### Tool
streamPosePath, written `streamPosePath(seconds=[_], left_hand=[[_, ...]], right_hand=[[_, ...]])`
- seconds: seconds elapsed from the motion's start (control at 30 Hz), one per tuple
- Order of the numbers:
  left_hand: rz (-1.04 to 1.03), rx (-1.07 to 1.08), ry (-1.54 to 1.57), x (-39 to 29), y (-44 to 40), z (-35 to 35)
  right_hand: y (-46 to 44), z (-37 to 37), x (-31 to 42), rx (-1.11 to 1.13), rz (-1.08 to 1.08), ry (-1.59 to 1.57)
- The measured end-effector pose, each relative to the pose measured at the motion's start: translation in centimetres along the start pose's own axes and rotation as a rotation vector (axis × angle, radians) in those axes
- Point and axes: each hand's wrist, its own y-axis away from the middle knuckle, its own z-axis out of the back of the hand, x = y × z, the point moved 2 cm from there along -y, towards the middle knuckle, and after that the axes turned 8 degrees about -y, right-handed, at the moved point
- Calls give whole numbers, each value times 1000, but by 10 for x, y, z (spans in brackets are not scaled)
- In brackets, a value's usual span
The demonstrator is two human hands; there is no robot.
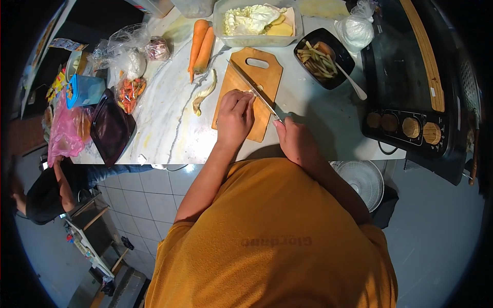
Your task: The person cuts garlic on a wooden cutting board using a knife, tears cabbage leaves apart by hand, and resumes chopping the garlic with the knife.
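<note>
Writing: the mustard-yellow fabric shirt [277,205] bears faint, inverted lettering that appears to read "Giordano"; white markings on the black appliance panel with 4 round knobs [404,127] are too small to read. The right hand [297,139] is clenched on the handle of 1 long, straight metal knife [254,87], its blade slanting across the tan wooden cutting board [233,97]. The left hand [235,114] is curled, fingertips pressing a small pale food piece [251,93] on the board, beside the blade. 2 orange tapered carrots [198,49] and 1 pale crooked strip [204,94] lie left of the board.
</note>
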Motion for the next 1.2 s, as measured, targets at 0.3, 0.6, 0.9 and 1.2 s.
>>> streamPosePath(seconds=[0.3, 0.6, 0.9, 1.2], left_hand=[[25, 4, 14, 2, 0, -1], [42, 4, 32, 3, 2, -1], [65, 102, 20, 3, -2, 11], [-168, -85, 206, -45, -36, 100]], right_hand=[[-5, -6, -9, 52, -46, 100], [-12, -11, -3, 0, -29, 26], [-1, -3, -10, -70, -31, 224], [-2, 1, -15, -18, -60, 147]])
